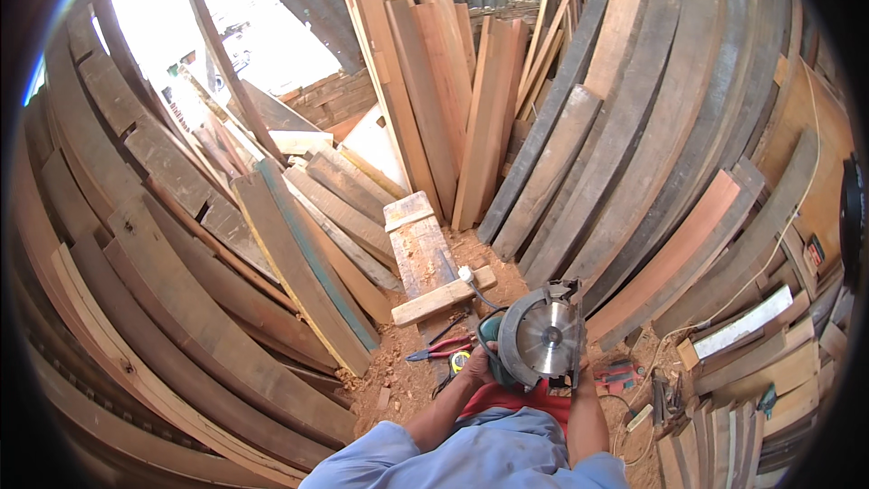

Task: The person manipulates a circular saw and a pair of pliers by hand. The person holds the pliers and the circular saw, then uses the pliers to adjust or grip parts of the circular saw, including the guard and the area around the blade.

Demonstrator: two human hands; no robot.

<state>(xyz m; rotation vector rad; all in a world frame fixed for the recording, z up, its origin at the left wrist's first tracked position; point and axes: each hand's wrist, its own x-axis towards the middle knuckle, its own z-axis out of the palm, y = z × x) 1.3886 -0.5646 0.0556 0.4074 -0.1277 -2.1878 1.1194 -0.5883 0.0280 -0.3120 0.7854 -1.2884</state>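
A circular saw (pixel 529 337) is held up in front of my body, its round silver blade (pixel 549 335) facing up. My left hand (pixel 482 364) is closed round the saw's green body on the left side. At the right edge, by the metal base plate, my right hand (pixel 583 377) grips the saw; its fingers are mostly hidden behind the plate. Just left of the saw lie pliers with red handles (pixel 444 349) and a yellow tape measure (pixel 459 361). A white plug (pixel 466 274) on a dark cord rests by a wooden crosspiece (pixel 444 295).
A plank bench (pixel 421 249) stretches ahead over sawdust. Long boards (pixel 208 308) lean on the left, more boards (pixel 652 118) on the right, and upright planks (pixel 430 82) at the back. A pale cord (pixel 786 227) hangs at right, above offcuts (pixel 715 444).
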